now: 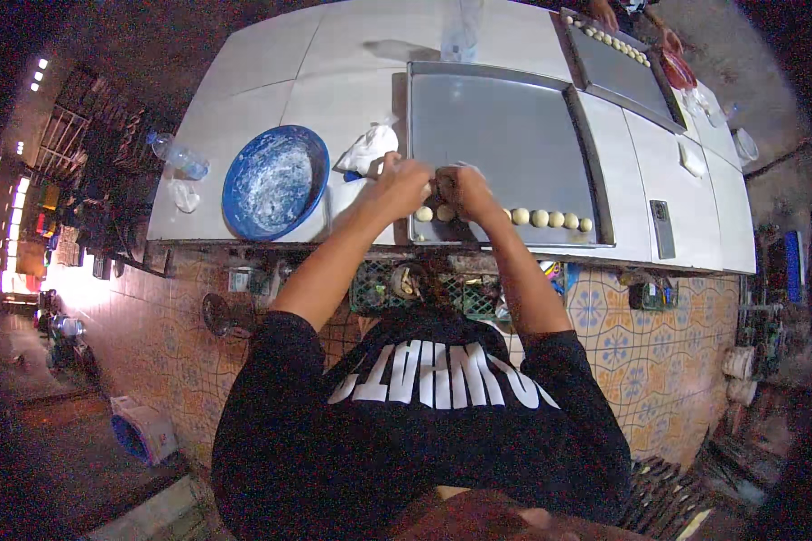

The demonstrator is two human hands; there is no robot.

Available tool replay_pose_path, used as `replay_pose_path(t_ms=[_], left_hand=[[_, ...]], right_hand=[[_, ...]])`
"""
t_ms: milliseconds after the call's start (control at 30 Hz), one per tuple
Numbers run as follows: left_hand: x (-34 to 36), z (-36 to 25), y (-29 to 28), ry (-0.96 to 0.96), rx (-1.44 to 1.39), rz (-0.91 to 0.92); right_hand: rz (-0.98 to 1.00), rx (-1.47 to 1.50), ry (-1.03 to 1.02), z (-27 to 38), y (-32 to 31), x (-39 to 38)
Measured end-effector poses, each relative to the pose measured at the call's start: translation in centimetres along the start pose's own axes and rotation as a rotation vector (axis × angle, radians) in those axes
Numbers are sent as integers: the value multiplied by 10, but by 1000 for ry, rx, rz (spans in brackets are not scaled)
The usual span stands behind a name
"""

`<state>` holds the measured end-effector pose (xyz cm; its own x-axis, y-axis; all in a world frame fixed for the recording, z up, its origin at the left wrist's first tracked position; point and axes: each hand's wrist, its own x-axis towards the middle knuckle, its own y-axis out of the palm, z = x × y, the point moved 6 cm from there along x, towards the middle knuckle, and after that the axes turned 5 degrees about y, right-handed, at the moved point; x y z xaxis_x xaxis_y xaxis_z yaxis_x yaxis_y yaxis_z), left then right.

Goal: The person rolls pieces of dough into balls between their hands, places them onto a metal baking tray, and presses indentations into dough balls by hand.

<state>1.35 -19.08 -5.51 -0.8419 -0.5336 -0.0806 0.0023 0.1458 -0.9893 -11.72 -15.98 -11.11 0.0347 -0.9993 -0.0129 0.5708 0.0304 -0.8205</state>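
Observation:
My left hand [404, 187] and my right hand [469, 191] meet above the near left corner of a grey metal tray [505, 117]. Fingers on both are curled in close together, and whatever lies between them is hidden. Along the tray's near edge runs a row of small pale dough balls [539, 218], partly covered by my right hand and forearm. To the left of my left hand sits a white plastic bag [370, 149] with white contents. Farther left stands a round blue basin [318, 158], its inside coated with white powder.
A clear plastic bottle [188, 162] lies at the table's left end. On the far right, another person's hands [669, 41] are beside a second tray [618, 77] holding a row of dough balls. A phone [662, 229] rests near the front edge. Crates [370, 287] stand below the table.

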Motion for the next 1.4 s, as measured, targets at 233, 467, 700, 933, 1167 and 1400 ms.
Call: replay_pose_path(t_ms=[233, 467, 700, 933, 1167, 1400], left_hand=[[17, 1, 20, 56, -6, -156], [19, 7, 26, 13, 85, -46], [16, 10, 25, 41, 15, -266], [17, 1, 12, -27, 46, -168], [20, 10, 20, -60, -14, -135], [4, 3, 21, -55, -68, -172]], right_hand=[[-192, -2, -18, -33, 12, 12], [-202, -55, 4, 8, -11, -6], [-282, 142, 141, -6, -9, -1], [-218, 16, -20, -4, -11, 3], [-81, -87, 28, 22, -25, -3], [-68, -81, 108, -12, 1, -8]])
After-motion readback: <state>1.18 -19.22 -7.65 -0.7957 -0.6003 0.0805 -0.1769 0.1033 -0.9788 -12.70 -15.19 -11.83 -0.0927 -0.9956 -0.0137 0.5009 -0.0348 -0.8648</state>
